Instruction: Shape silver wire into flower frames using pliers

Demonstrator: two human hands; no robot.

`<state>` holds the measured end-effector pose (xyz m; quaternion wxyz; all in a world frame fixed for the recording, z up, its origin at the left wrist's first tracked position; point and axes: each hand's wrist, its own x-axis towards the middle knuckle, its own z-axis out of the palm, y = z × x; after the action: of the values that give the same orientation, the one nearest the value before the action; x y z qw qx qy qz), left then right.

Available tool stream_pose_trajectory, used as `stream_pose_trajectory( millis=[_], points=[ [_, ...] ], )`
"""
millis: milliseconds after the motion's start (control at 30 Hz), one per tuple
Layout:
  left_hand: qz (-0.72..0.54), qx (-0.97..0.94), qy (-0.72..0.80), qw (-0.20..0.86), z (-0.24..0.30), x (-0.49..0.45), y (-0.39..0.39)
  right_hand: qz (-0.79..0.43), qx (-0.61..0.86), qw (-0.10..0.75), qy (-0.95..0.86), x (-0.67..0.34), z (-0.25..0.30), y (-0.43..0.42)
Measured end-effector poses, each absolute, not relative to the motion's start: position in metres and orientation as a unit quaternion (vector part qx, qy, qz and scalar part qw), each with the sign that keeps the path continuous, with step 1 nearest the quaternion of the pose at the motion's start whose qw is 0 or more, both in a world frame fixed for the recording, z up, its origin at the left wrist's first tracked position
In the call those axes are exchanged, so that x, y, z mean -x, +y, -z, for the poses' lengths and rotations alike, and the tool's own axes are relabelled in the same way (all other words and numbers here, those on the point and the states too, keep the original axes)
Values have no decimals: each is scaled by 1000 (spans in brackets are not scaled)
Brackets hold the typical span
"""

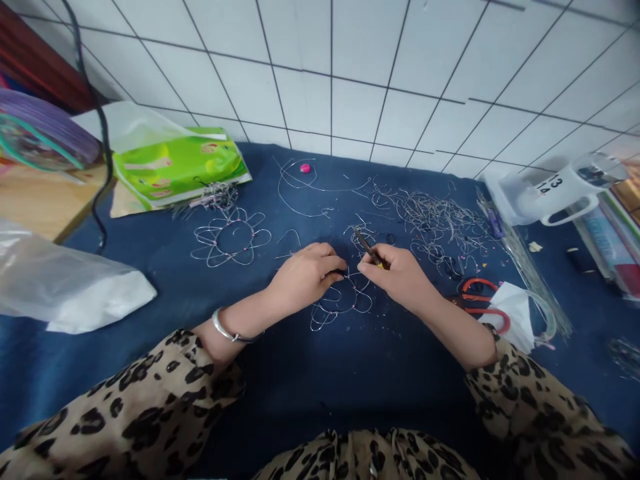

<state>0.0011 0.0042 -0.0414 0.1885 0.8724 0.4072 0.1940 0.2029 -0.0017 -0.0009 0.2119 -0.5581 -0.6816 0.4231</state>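
Observation:
My left hand rests on the blue cloth with its fingers pinched on a looped wire flower that lies between both hands. My right hand is closed round a small dark tool with a yellow grip, its tip pointing up and left over the wire. The two hands almost touch at the wire's top edge. A silver bangle circles my left wrist.
A finished wire flower lies to the left. A heap of loose wire pieces spreads at the right, with red-handled scissors and a white mug. A green tissue pack, a pink bead and a plastic bag sit around.

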Motion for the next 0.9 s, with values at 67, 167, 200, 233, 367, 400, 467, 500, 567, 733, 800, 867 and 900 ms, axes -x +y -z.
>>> stream_pose_trajectory(
  millis=[67,167,200,233,367,400,467,500,567,733,800,867,900],
  points=[
    [-188,-876,403,186,41,-1,2,-433,555,212,-677,-203,5,-1],
    [-192,-876,402,184,40,-1,-1,-450,542,216,-677,-208,10,-2],
    [-195,-876,401,184,40,-1,-2,-454,536,219,-677,-209,11,-2],
    [-198,-876,400,184,40,0,-2,-458,532,222,-677,-210,12,-3],
    [-204,-875,395,190,39,0,-5,-466,522,234,-675,-212,12,-5],
    [-204,-875,395,192,39,-1,-5,-465,520,234,-677,-212,12,-5],
    [-203,-875,394,196,39,-1,-5,-460,519,234,-681,-212,12,-6],
    [-203,-874,394,197,39,-1,-5,-460,519,233,-682,-212,12,-6],
    [-202,-873,394,202,39,-1,-4,-466,517,233,-679,-212,11,-6],
    [-204,-871,392,216,37,-1,-4,-482,511,232,-673,-214,8,-6],
    [-203,-870,393,216,36,-2,-5,-485,508,235,-671,-214,8,-6],
    [-200,-871,396,212,35,-2,-6,-499,504,243,-662,-213,6,-7],
    [-199,-871,398,209,35,-2,-6,-510,501,247,-654,-213,6,-8]
  ],
)
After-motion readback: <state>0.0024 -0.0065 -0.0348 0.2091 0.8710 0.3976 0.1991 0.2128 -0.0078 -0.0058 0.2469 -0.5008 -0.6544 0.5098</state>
